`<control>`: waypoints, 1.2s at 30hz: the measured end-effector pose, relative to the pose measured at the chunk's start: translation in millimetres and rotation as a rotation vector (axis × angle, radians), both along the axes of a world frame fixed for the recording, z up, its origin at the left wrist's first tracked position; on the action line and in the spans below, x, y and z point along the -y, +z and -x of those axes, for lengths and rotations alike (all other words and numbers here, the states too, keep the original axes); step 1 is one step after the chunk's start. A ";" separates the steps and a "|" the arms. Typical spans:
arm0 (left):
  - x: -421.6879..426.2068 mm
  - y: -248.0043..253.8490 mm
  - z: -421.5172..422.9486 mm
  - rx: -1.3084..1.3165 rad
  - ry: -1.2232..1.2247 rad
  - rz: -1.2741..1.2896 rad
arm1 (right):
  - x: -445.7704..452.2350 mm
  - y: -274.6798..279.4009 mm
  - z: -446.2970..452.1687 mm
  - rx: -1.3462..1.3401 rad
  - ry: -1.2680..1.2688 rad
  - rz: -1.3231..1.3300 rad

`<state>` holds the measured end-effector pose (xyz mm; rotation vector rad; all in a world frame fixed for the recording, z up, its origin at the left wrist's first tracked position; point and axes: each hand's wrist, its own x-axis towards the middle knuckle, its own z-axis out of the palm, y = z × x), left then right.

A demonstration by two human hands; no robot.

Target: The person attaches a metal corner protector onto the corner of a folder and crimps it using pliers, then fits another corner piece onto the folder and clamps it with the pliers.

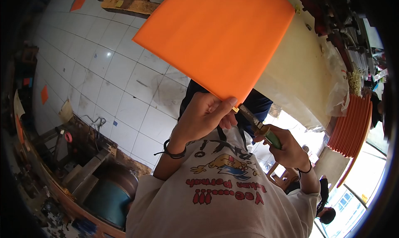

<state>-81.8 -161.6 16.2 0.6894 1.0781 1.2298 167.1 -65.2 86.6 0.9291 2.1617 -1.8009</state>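
Observation:
A large orange cover board, flat and stiff, slants up and away from me. My left hand grips its near corner, the thumb on top and the fingers underneath. A small gold-coloured corner piece shows beside the thumb. My right hand is closed around what look like green-handled pliers, whose dark metal nose reaches the gold piece. Whether the jaws are clamped on it I cannot tell. Only one handle is plainly visible.
A pale worktop lies right of the board. Stacked orange covers and clear plastic are at the right. Wooden pieces stand at the upper left. A machine with a blue-green drum is lower left. Another person is at lower right.

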 end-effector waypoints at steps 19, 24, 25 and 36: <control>1.3 2.3 -1.2 -0.012 0.017 0.000 | 3.2 5.3 -6.3 0.114 0.045 -0.009; 0.9 2.9 -1.0 -0.014 0.016 -0.028 | 2.3 16.8 3.5 0.126 0.072 -0.006; 0.7 3.2 -0.9 -0.019 0.017 -0.035 | 2.9 17.1 4.2 0.115 0.073 -0.019; 0.6 -3.7 -0.8 0.005 0.005 -0.069 | 3.0 -5.4 -8.8 -0.003 0.066 -0.041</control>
